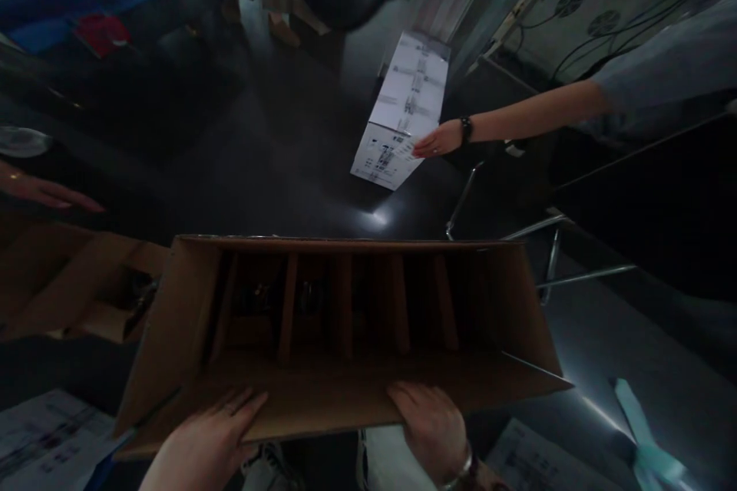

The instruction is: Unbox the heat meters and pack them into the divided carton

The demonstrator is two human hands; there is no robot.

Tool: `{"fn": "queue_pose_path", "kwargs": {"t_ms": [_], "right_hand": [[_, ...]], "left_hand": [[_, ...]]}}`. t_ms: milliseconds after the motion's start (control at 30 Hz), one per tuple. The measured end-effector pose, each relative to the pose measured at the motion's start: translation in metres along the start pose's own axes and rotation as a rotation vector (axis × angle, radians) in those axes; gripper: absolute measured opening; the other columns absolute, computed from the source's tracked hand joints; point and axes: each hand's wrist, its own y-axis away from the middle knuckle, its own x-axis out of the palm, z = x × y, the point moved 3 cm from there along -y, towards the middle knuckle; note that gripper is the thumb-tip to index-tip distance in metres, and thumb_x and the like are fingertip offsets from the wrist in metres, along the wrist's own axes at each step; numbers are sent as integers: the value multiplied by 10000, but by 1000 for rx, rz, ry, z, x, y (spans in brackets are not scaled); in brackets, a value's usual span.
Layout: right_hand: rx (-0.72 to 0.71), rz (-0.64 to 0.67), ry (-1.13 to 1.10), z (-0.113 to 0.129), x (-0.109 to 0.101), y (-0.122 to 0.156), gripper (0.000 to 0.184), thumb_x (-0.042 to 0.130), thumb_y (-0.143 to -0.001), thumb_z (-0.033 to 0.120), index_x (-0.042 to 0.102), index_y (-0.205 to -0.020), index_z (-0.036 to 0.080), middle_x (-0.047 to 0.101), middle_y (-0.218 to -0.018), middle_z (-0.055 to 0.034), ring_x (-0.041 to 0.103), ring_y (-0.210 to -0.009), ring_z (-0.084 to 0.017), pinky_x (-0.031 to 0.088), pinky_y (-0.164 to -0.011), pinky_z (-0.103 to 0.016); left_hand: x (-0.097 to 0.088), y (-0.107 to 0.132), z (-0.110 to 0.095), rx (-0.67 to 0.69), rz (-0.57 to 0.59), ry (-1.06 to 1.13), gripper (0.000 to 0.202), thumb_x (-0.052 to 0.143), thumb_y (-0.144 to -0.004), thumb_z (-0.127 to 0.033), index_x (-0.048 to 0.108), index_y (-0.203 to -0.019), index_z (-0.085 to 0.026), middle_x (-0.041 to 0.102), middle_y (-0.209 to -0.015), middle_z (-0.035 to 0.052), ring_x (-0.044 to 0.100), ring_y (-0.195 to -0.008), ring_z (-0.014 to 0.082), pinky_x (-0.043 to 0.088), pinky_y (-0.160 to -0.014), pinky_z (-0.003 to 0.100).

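A long open cardboard box [322, 403] lies in front of me, split into several narrow compartments by cardboard dividers [347, 307]. Over the edge of its near flap my left hand [210, 430] is curled, a ring on one finger. My right hand [434, 422] grips the same edge farther right, with a bracelet at the wrist. The fingers of both hands lie on the flap's inner face; the thumbs are hidden. Dark, shiny items [262, 298] sit low in the left compartments, too dim to name. The right compartments are in deep shadow.
A taped white carton [411, 88] stands on the dark floor ahead, and another person's hand [437, 140] touches it, holding a pale slip. At left, a second person's hand [51, 192] hovers over another cardboard box [74, 276]. Metal legs [550, 261] stand at right.
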Motion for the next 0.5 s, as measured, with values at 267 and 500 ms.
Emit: {"fn": "queue_pose_path", "kwargs": {"t_ms": [267, 500], "right_hand": [[28, 88, 2, 3, 23, 27, 401, 435, -714, 63, 653, -997, 245, 668, -977, -12, 599, -855, -156, 398, -750, -257], [140, 415, 72, 37, 84, 66, 704, 412, -658, -11, 452, -1290, 296, 383, -1370, -9, 370, -1254, -286, 292, -1027, -501]], "left_hand": [[38, 39, 7, 27, -384, -204, 493, 351, -755, -116, 612, -1123, -315, 650, -1075, 27, 649, -889, 211, 523, -771, 296], [100, 41, -8, -167, -373, -298, 622, 254, -722, 4, 544, -1194, -280, 471, -1309, 13, 413, -1228, 196, 362, -1028, 363]]}}
